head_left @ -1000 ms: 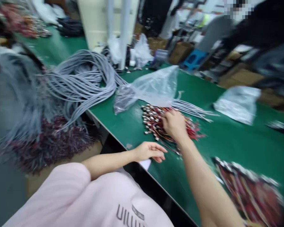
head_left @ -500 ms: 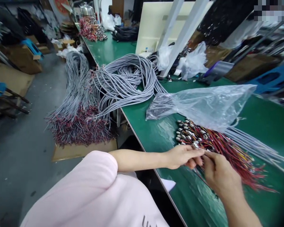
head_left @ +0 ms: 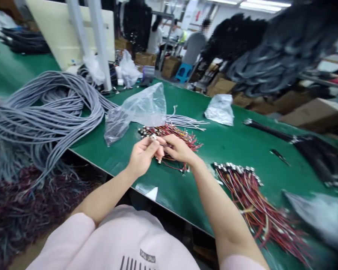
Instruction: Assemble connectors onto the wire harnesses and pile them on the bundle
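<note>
My left hand (head_left: 142, 155) and my right hand (head_left: 178, 148) meet over the green table (head_left: 231, 142), fingertips together. Both pinch a small metal connector (head_left: 153, 137) on red wires, lifted from the pile of wired connectors (head_left: 173, 134) right behind them. A second bundle of red and yellow wired connectors (head_left: 250, 195) lies to the right of my right forearm. A clear plastic bag (head_left: 138, 110) rests just beyond the first pile.
A big coil of grey cables (head_left: 50, 108) hangs over the table's left edge. A small filled plastic bag (head_left: 221, 108) and black cables (head_left: 273, 131) lie farther right. White posts (head_left: 100, 41) stand at the back. People work in the background.
The view swung right. My left hand came up from the table edge to meet my right hand, and both now hold one connector above the pile.
</note>
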Available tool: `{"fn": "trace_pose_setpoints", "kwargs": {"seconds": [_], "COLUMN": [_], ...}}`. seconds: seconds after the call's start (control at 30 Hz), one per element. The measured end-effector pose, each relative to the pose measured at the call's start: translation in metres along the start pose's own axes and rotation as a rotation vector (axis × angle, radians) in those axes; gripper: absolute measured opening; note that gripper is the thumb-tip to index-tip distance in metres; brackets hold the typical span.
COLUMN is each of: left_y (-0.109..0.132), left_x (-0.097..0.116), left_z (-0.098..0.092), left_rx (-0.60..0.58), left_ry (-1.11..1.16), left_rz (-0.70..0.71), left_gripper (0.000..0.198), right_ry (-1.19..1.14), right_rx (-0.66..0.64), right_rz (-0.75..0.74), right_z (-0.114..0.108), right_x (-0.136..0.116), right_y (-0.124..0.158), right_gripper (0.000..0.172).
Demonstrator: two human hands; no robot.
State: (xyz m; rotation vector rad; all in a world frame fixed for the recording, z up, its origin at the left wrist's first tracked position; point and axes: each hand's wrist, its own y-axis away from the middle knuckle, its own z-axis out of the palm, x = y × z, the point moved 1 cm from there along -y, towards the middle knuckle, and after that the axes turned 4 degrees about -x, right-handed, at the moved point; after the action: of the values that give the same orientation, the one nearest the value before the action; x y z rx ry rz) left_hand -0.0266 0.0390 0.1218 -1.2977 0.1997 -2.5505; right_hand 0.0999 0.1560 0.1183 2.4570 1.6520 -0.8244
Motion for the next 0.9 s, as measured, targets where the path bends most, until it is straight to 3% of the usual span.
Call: {"fn": "trace_pose_setpoints", "kwargs": {"seconds": [0.1,0.17,0.23,0.33,0.43,0.53,0.63,0.73,0.9], "left_y": [0.007,0.012,0.015,0.012,0.008,0.018,0.041,0.056,0.054], "left_x": [0.020,0.038,0.055,0.064,0.038,-0.014,-0.064,-0.090,-0.092], "left_z": [-0.001,-0.002,-0.008,-0.025,-0.043,-0.046,-0.031,-0.016,-0.011], "left_rx": [0.030,0.058,0.112,0.198,0.238,0.176,0.027,-0.013,0.062], "left_ry": [0.045,0.111,0.189,0.264,0.294,0.247,0.144,0.132,0.087], "left_rz": [0.058,0.076,0.094,0.044,-0.120,-0.411,-0.704,-0.763,-0.737], "left_gripper": [0.029,0.019,0.022,0.031,0.026,0.032,0.045,0.043,0.036], "right_ry": [-0.005,-0.065,-0.194,-0.444,-0.641,-0.762,-0.886,-1.042,-1.133], "right_rx": [-0.024,0.027,0.045,-0.097,-0.202,-0.105,-0.003,0.044,0.149], "right_rz": [0.031,0.042,0.075,0.153,0.267,0.407,0.486,0.501,0.568], "right_z": [0.001,-0.009,-0.025,-0.043,-0.033,0.003,0.045,0.067,0.067], "right_x": [0.007,-0.003,-0.021,-0.044,-0.045,-0.033,-0.027,-0.031,-0.041], "right_y": [0.004,0.016,0.034,0.065,0.090,0.108,0.121,0.136,0.160], "right_gripper": [0.029,0.031,0.030,0.030,0.035,0.035,0.037,0.044,0.048]}}
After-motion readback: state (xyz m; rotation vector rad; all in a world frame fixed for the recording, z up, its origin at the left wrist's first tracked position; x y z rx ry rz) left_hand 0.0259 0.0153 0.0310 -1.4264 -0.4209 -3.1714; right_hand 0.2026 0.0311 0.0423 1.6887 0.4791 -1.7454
